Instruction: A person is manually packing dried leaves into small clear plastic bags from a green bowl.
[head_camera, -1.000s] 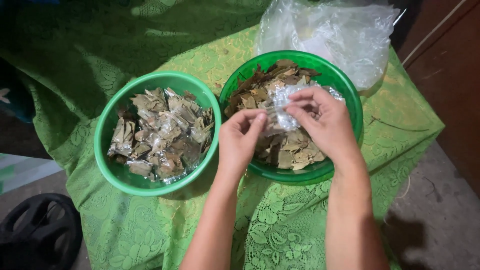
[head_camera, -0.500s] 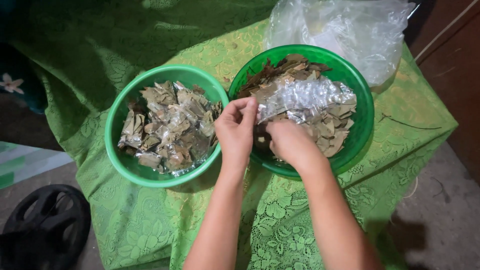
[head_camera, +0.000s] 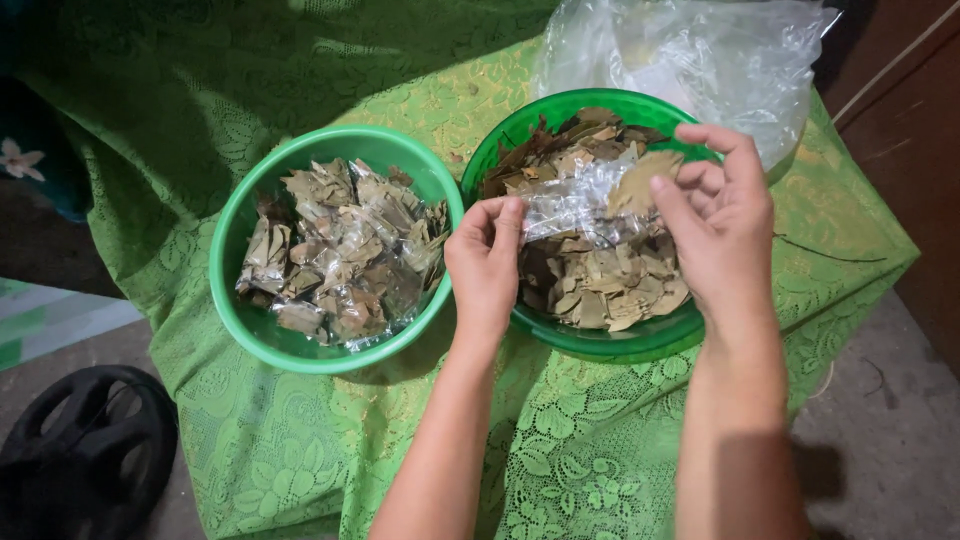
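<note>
Left hand (head_camera: 487, 262) pinched the small clear bag (head_camera: 572, 205) at its edge, right hand (head_camera: 722, 222) pinched a dry leaf (head_camera: 640, 183) — both light, bag slippery, leaf prob. brittle, so grip w/ fingertips.

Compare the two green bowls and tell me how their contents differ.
The left bowl holds small clear packets of leaves, sealed up; the right bowl holds loose dried leaves. No hand touches the left bowl; over the right bowl, the left hand and right hand hold a clear bag. Both are round green plastic on the green cloth.
</note>
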